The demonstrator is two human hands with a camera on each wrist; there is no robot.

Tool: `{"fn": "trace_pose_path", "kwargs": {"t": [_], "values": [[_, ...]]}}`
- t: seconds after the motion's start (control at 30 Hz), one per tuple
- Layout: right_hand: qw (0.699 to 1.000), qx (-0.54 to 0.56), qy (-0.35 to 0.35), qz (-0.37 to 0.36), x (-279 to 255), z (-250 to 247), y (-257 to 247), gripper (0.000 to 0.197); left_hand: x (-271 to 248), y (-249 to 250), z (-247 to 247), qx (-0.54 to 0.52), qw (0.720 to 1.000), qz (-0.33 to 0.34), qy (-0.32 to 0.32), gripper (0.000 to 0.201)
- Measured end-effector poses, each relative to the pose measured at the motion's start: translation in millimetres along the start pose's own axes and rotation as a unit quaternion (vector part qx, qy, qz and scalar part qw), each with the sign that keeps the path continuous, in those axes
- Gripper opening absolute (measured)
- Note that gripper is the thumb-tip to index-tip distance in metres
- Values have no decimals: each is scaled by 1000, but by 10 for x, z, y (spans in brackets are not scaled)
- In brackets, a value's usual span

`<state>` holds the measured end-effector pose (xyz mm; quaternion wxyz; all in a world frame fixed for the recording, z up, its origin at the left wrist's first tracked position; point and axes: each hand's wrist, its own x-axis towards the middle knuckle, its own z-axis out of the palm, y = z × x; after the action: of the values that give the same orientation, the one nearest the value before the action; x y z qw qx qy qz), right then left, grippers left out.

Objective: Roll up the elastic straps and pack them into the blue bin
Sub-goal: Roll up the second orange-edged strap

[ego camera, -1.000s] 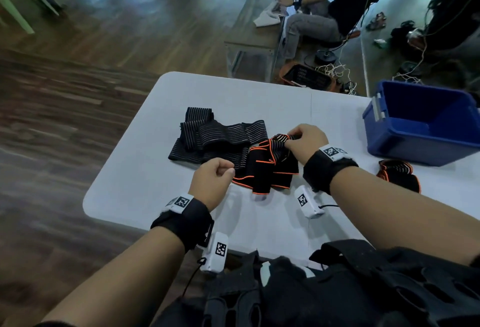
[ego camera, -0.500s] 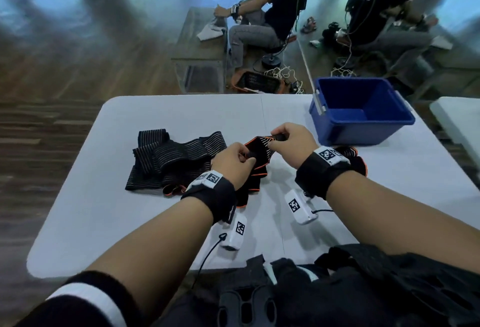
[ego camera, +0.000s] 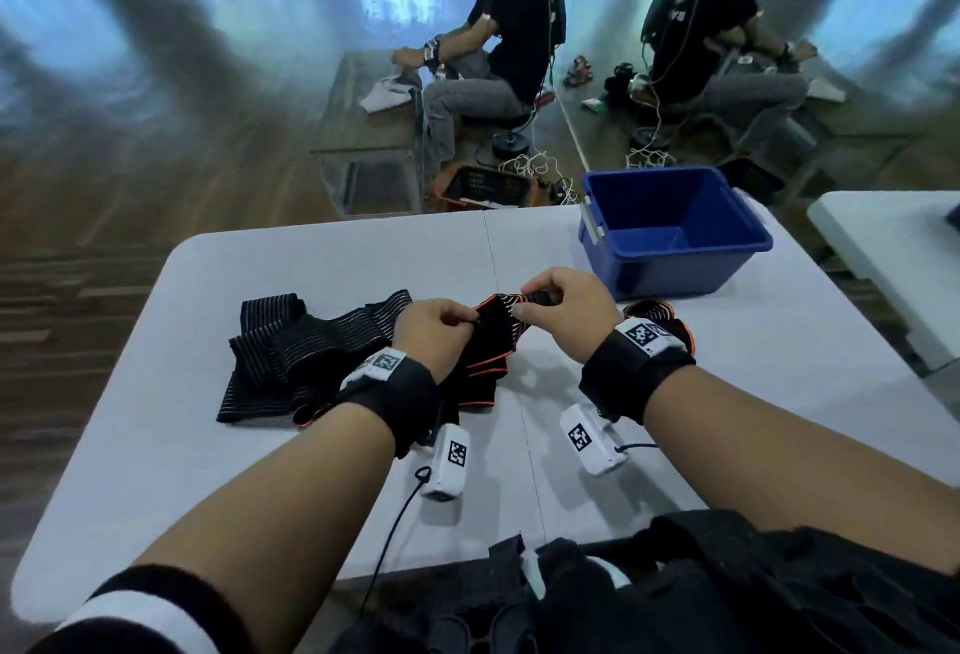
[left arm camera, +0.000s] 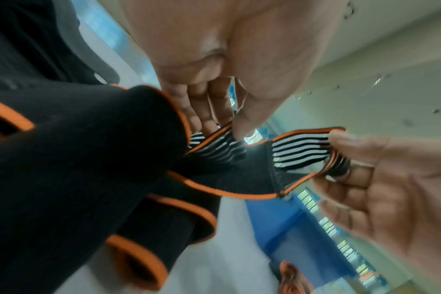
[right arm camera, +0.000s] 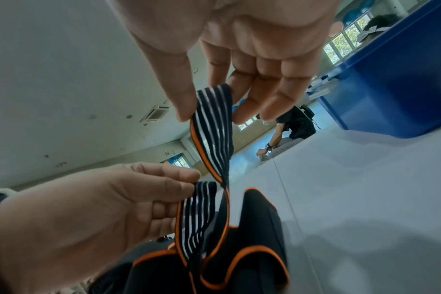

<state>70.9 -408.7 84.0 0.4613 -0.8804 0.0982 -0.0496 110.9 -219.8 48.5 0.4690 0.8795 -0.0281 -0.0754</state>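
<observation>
Now both hands (ego camera: 436,331) (ego camera: 566,310) pinch the orange-edged strap (ego camera: 493,320); wrist views reveal white stripes.

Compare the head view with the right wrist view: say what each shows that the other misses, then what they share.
Only the head view shows the pile of black striped straps on the white table, the rolled strap by the right wrist, and the blue bin's bare inside. Only the right wrist view shows the twist in the orange-edged strap between the hands. Both show the left hand and right hand pinching that strap.
</observation>
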Motion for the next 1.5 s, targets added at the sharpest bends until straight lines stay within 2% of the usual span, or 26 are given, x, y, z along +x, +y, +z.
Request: {"fn": "trace_pose_path", "kwargs": {"t": [0.2,0.37,0.57,0.67,0.93,1.1,1.3,1.5], "values": [[989,130,1,-67,259,-280,-612,22,157,695,-691,-172,984,38,39,17],[967,205,0,-149,434,-600,-1258,10,149,1352,-1222,-237,966,89,47,20],[947,223,22,-231,586,-1111,-1857,26,103,1955,-1553,-313,942,114,48,15],[939,235,27,-248,576,-1297,-2052,25,83,2163,-1607,-341,930,130,33,12],[926,268,40,-262,522,-1518,-2184,20,21,2566,-1562,-371,914,167,0,11],[917,301,13,-262,483,-1608,-2147,26,-11,2632,-1469,-392,904,167,-22,13],[927,267,9,-264,452,-1767,-2079,27,-100,2699,-1379,-454,869,188,-56,15],[924,257,32,-282,422,-1787,-1994,20,-147,2771,-1219,-422,886,185,-56,20]]}}
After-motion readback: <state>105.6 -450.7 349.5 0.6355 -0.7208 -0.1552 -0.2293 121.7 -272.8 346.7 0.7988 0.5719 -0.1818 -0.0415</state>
